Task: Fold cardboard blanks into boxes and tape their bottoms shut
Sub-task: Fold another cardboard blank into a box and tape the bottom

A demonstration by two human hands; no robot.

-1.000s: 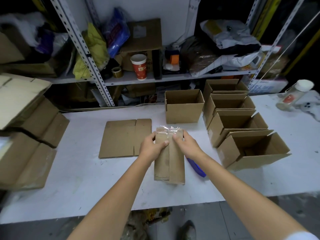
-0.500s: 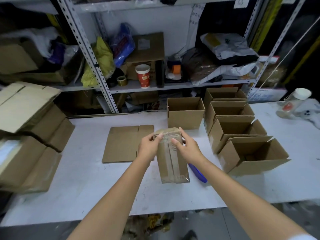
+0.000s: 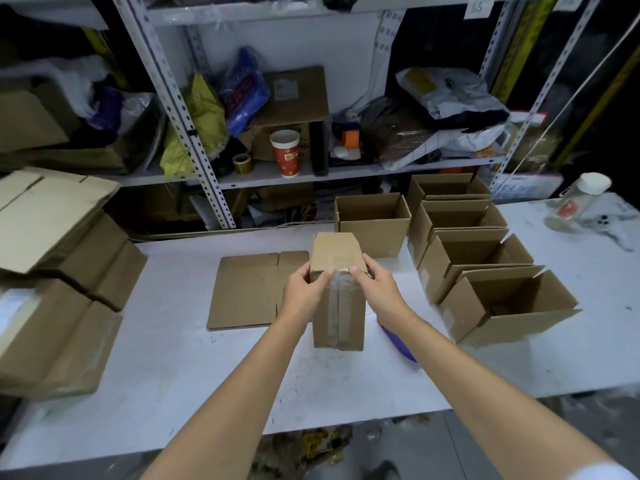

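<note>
Item: taped box (image 3: 341, 317), standing on end and seemingly resting on the desk (image 3: 173, 375), sealed bottom towards the wearer; sits between the flat blank (image 3: 249, 289) and the row of open boxes (image 3: 485, 271). Left grip (image 3: 304, 292) and right grip (image 3: 375, 287) both clasp its upper edge, thumbs beside the tape (image 3: 334, 306) where it wraps over. Handling note: probably smoothing the tape end; press outward from the seam; flatten wrinkles; keep the box square; then turn it opening-up.
</note>
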